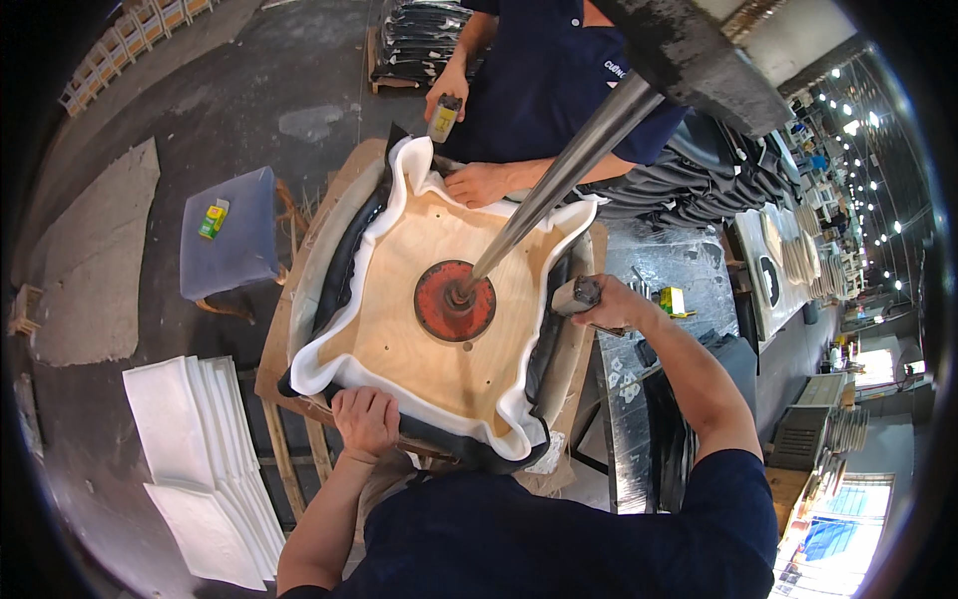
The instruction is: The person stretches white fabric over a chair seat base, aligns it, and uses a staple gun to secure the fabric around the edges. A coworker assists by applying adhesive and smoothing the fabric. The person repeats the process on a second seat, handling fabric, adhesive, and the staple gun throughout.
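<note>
A square plywood seat board (399, 299) lies in a padded form, with white foam padding (339, 364) and a black cover (334, 290) rising around its edges. A round red press plate (434, 304) on a metal rod (559, 185) bears on the board's middle. My left hand (366, 421) is closed on the black cover at the near left edge, its fingertips partly hidden. In my right hand (621, 302) is a staple gun (577, 296), its nose beside the right edge of the seat.
Across from me a co-worker holds another staple gun (445, 118), the other hand (477, 185) on the far edge. An upholstered stool (232, 235) with a small box (213, 220) stands left. White foam sheets (195, 429) lie lower left. A metal table (674, 275) stands right.
</note>
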